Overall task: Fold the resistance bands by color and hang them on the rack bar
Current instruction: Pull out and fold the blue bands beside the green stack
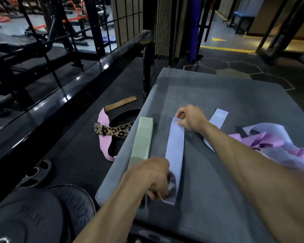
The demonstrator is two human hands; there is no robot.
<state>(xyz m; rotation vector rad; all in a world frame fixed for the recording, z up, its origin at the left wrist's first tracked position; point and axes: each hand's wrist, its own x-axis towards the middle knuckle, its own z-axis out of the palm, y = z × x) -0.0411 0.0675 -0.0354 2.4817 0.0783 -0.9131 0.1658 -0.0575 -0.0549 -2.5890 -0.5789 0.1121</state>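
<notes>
lavender band [175,148]: flat on grey pad [226,172], frame centre; left hand [156,179] grips its near end, right hand [189,120] pinches its far end. green band [141,144]: folded, just left. loose bands [274,142]: right edge.

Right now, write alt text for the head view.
Two hands stretch a lavender band flat on a grey padded platform, the left hand gripping its near end, the right hand pinching its far end. A folded green band lies alongside.

Both forearms are extended forward. The left hand [156,178] is curled closed in a pinch, knuckles up; the right hand [189,118] is pinched likewise, farther out.
</notes>
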